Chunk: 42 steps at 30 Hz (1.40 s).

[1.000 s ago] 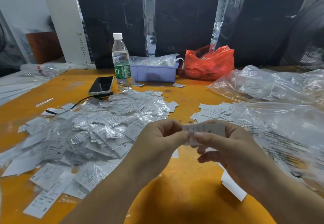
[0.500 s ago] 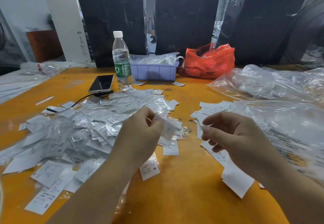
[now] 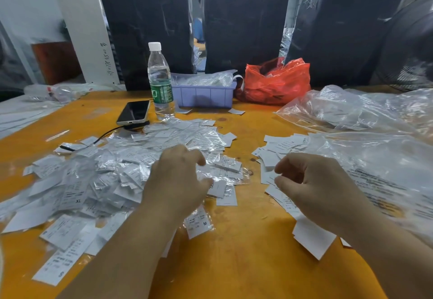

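A wide heap of small white labels in clear sleeves (image 3: 112, 172) covers the left half of the orange table (image 3: 246, 263). A smaller pile of bare white labels (image 3: 278, 149) lies to the right of it. My left hand (image 3: 178, 181) hovers over the right edge of the sleeved heap, fingers loosely curled, with nothing visibly in it. My right hand (image 3: 316, 188) hangs over the near end of the bare pile, thumb and forefinger slightly apart, and no label shows between them. A single sleeved label marked M (image 3: 199, 223) lies by my left wrist.
A water bottle (image 3: 160, 83), a phone (image 3: 134, 112) with a cable, a purple bin (image 3: 203, 96) and a red bag (image 3: 276, 81) stand at the back. Crumpled clear plastic bags (image 3: 375, 158) fill the right side. Black wrapped bales (image 3: 243, 24) rise behind the table.
A second ago both hands held one label together at the centre. They parted: the left carried a clear sleeve to the heap and let go, and the right moved over the bare pile.
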{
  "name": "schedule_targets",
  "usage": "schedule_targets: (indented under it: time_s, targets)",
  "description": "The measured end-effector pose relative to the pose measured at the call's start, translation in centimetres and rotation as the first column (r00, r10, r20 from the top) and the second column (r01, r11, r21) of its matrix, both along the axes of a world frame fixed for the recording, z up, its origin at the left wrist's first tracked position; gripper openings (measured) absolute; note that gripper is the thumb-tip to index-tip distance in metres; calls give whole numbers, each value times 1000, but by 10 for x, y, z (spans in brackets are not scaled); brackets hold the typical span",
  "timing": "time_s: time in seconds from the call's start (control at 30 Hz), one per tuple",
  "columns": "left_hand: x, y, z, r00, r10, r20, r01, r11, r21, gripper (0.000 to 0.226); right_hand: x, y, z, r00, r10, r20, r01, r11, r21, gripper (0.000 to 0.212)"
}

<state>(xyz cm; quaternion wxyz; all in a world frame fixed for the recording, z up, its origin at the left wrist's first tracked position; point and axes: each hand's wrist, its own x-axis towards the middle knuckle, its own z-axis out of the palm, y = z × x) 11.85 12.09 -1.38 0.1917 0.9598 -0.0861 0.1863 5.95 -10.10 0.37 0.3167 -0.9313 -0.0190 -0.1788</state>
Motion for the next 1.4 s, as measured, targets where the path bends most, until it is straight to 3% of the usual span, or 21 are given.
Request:
schedule_targets:
  time_s: [0.07,0.17,0.33,0.47,0.63,0.8,0.97,1.17,1.23,1.3,1.4]
  targets:
    - [0,-4,0,1000,15,-9,-15,997,82,19,0,-2,0,999,-34,11,35,997,-66,16]
    - [-3,-9,3,999,25,36,-28,997,79,13,-1,-1,-1,998,-22,-51,13,987,-163,25]
    - [-33,-54,6,936,-344,-78,336,936,-101,17,-3,-8,5,998,-50,-38,42,979,-201,28]
    - [-42,-95,2,854,-466,-232,489,871,49,37,-7,-25,16,985,-133,-113,92,947,-308,31]
    - [-31,-128,2,898,-378,-226,429,866,256,29,-19,-51,27,933,-329,146,360,835,-416,21]
    - [-31,-141,-8,939,-327,-107,344,895,282,25,-19,-69,5,905,-409,-120,330,849,-412,22]
    - [-43,-142,-10,887,-424,-184,445,891,94,35,-14,-87,0,889,-453,-69,416,861,-292,23]
    - [-40,-143,-11,903,-412,-120,417,909,18,12,-13,-84,-2,854,-496,-158,388,809,-441,29]
    - [-37,-144,-12,912,-396,-109,398,917,-8,8,-12,-81,-2,837,-512,-196,358,781,-512,23]
    - [-34,-143,-12,918,-385,-96,383,923,-40,5,-13,-80,-1,810,-517,-276,354,807,-473,13]
    - [-32,-145,-15,899,-418,-132,420,907,-15,36,-13,-79,-1,819,-501,-280,359,828,-431,11]
